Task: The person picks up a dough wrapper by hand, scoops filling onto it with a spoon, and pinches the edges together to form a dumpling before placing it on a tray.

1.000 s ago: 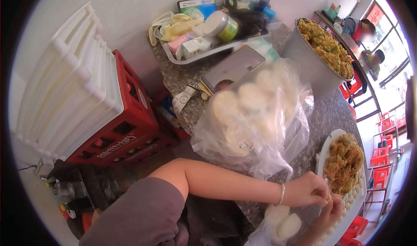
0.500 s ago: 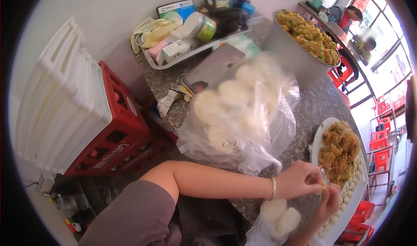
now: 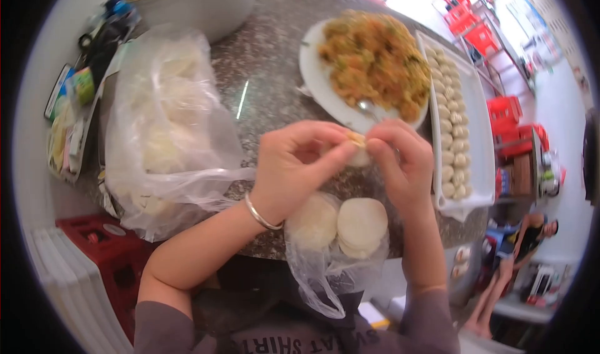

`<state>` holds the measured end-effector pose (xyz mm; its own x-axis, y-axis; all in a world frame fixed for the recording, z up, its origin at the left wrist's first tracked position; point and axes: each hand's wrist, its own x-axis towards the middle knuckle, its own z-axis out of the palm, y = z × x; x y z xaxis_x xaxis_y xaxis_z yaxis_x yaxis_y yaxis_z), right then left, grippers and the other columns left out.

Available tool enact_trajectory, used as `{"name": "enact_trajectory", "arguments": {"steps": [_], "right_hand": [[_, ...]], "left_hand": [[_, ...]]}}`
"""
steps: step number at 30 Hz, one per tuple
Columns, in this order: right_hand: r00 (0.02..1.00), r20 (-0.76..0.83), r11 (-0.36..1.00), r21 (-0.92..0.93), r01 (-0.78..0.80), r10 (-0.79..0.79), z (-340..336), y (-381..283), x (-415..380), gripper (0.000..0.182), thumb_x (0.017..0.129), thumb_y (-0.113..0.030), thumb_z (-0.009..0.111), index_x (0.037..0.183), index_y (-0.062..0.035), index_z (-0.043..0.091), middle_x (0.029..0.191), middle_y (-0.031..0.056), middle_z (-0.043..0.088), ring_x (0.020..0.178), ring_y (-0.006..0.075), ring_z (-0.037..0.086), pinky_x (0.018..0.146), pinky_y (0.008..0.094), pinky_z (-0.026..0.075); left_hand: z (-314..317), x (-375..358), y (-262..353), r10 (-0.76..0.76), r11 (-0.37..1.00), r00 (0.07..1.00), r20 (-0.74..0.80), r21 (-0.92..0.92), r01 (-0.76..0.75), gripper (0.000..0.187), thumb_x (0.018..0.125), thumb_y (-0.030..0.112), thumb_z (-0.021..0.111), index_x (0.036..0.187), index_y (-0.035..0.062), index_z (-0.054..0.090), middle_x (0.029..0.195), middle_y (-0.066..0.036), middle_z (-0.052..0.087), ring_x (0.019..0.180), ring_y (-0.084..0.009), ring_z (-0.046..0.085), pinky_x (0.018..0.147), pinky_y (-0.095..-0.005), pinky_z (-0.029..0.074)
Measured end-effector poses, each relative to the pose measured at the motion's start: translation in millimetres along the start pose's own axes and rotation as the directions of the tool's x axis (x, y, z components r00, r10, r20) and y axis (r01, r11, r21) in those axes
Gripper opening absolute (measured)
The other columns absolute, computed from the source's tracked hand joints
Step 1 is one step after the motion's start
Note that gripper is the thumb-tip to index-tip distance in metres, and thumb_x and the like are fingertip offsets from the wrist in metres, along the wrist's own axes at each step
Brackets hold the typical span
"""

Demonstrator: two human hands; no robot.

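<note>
Both hands meet over the table in front of the plate. Between their fingertips is a dumpling, its pale wrapper folded around a bit of orange-yellow filling. My left hand, with a silver bangle at the wrist, pinches one side of it. On the other side, the fingers of my right hand are closed on its edge. Just below lie two stacks of round dumpling wrappers on a plastic bag. Beyond the hands, a white plate carries a heap of chopped filling with a metal spoon in it.
At right, a white tray holds rows of finished dumplings. A plastic bag of wrappers lies at left, beside a big metal pot of filling. Red crates stand lower left. A person is at far right.
The view has swung to the right and down, bringing the plate, the tray and both hands toward the middle. The hands still hold the dumpling together.
</note>
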<state>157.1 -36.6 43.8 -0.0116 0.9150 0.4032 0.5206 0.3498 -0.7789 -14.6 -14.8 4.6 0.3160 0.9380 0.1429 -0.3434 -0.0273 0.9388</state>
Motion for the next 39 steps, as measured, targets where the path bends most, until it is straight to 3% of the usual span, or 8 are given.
{"name": "enact_trajectory", "arguments": {"steps": [2,9,15,21,27,29,33,39], "right_hand": [[0.99,0.067,0.992,-0.021,0.128,-0.126,-1,2,2,0.006,0.079,-0.002,0.066,0.08,0.0018,0.062,0.076,0.0099,0.062,0.07,0.0195,0.06,0.064,0.029,0.047],[0.995,0.053,0.985,0.146,-0.091,0.084,-10,12,2,0.007,0.078,-0.003,0.066,0.081,0.0016,0.062,0.078,0.0096,0.062,0.072,0.0204,0.06,0.066,0.0292,0.046],[0.992,0.102,0.987,0.151,0.055,-0.071,-10,12,2,0.007,0.079,-0.004,0.066,0.081,0.0009,0.062,0.077,0.0087,0.062,0.072,0.02,0.06,0.065,0.0293,0.046],[0.996,0.02,0.993,0.085,0.086,-0.088,-1,14,-2,0.007,0.079,-0.005,0.066,0.081,-0.0002,0.062,0.076,0.0101,0.061,0.071,0.0228,0.06,0.064,0.0313,0.047],[0.998,-0.049,0.994,0.104,0.035,-0.03,-4,9,-1,0.006,0.08,-0.005,0.064,0.082,0.0005,0.062,0.075,0.0106,0.06,0.072,0.0235,0.06,0.066,0.0312,0.047],[0.994,0.103,0.979,0.192,-0.067,0.048,-11,11,1,0.007,0.08,-0.005,0.064,0.082,0.001,0.062,0.076,0.0102,0.06,0.071,0.0225,0.06,0.067,0.0308,0.046],[0.994,0.099,0.969,0.239,-0.067,0.044,-10,14,2,0.006,0.08,-0.005,0.063,0.082,0.0011,0.062,0.076,0.0099,0.06,0.07,0.0214,0.059,0.066,0.0306,0.046],[0.998,0.053,0.993,0.112,0.03,-0.036,-2,11,-1,0.007,0.08,-0.006,0.064,0.082,-0.0003,0.062,0.076,0.0101,0.06,0.071,0.024,0.059,0.065,0.0325,0.046]], "left_hand": [[-2,2,0,0.022,1.0,0.999,0.039,0.016,-0.023,0.013,0.083,-0.003,0.065,0.096,-0.0036,0.065,0.107,-0.014,0.063,0.089,-0.014,0.063,0.074,-0.0236,0.053],[3,5,5,-0.002,0.999,0.997,0.081,-0.05,0.006,0.013,0.082,-0.005,0.065,0.095,-0.0036,0.066,0.111,-0.013,0.061,0.095,-0.0159,0.063,0.081,-0.0253,0.053],[1,5,1,0.146,0.987,0.98,0.135,0.049,-0.153,0.013,0.082,-0.006,0.065,0.095,-0.0036,0.066,0.108,-0.013,0.062,0.094,-0.0157,0.063,0.08,-0.0249,0.053],[3,2,8,-0.019,0.998,1.0,-0.02,0.062,0.02,0.012,0.081,-0.006,0.066,0.093,-0.005,0.063,0.108,-0.014,0.063,0.093,-0.0148,0.063,0.078,-0.0244,0.054],[6,3,6,0.025,1.0,0.999,-0.024,-0.009,-0.025,0.012,0.081,-0.007,0.066,0.092,-0.0038,0.064,0.107,-0.015,0.063,0.095,-0.0162,0.063,0.081,-0.0259,0.053],[4,3,3,0.051,0.999,0.999,0.014,0.018,-0.051,0.012,0.081,-0.007,0.066,0.092,-0.0038,0.064,0.107,-0.015,0.063,0.095,-0.0168,0.063,0.081,-0.0263,0.053],[3,3,1,0.128,0.99,0.989,0.079,0.057,-0.132,0.011,0.081,-0.007,0.066,0.091,-0.0041,0.064,0.107,-0.015,0.063,0.095,-0.0177,0.063,0.082,-0.0269,0.053],[6,1,7,-0.021,0.999,1.0,-0.014,0.039,0.022,0.01,0.081,-0.005,0.067,0.09,-0.004,0.064,0.104,-0.013,0.063,0.094,-0.0148,0.062,0.075,-0.0228,0.054]]}}
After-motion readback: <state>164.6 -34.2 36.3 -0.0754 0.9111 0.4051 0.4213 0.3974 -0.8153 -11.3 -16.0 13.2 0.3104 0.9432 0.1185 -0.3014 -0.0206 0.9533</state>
